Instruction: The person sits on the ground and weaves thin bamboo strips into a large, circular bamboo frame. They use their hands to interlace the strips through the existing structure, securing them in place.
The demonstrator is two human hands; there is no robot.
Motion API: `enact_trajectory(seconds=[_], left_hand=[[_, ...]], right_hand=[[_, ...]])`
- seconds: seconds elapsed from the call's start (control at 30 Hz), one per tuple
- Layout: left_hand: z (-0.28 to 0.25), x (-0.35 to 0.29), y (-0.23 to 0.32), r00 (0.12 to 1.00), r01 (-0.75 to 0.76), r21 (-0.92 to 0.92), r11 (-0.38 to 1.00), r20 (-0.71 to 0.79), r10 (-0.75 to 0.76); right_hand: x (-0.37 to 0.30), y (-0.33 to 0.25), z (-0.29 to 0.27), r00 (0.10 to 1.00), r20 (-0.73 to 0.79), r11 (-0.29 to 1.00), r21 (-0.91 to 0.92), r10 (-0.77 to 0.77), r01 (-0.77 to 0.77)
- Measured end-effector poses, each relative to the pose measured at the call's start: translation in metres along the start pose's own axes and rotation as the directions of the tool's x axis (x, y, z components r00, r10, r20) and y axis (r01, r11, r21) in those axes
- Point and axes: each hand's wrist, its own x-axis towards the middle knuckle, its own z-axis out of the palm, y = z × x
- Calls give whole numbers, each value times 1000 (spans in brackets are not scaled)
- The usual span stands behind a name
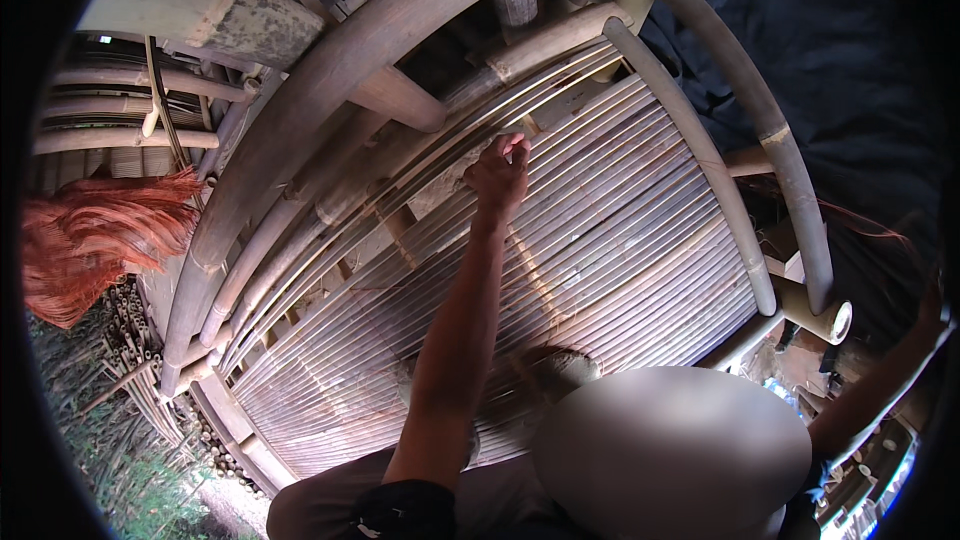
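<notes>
A bamboo bench [640, 210] with a seat of thin parallel slats lies below me. Over the far slats is my left hand [497, 177], its fingers curled together near the strip where the slats leave gaps. Whatever those fingers pinch, if anything, is too small to make out. At the far right rim my right hand [935, 310] is stretched out sideways, dark and partly cut off, so its fingers cannot be read. Thin reddish strands [868, 220] run through the air beside it.
Thick curved bamboo poles [390, 25] frame the seat's far left side; a curved bamboo armrest [765, 120] stands at right. Reddish-brown fibre [105, 230] hangs at left above stacked bamboo pieces [135, 370]. Dark cloth [830, 60] covers the back right. A blurred patch hides the lower middle.
</notes>
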Motion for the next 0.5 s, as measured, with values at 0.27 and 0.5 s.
enact_trajectory(seconds=[0.27,0.5], left_hand=[[4,15,20,952,140,433,890,188,-242],[16,36,-6,914,138,213,967,350,-208]], right_hand=[[-75,-85,102,981,92,807,-584,169,-84],[-170,-233,445,689,661,838,-166,-297,520]])
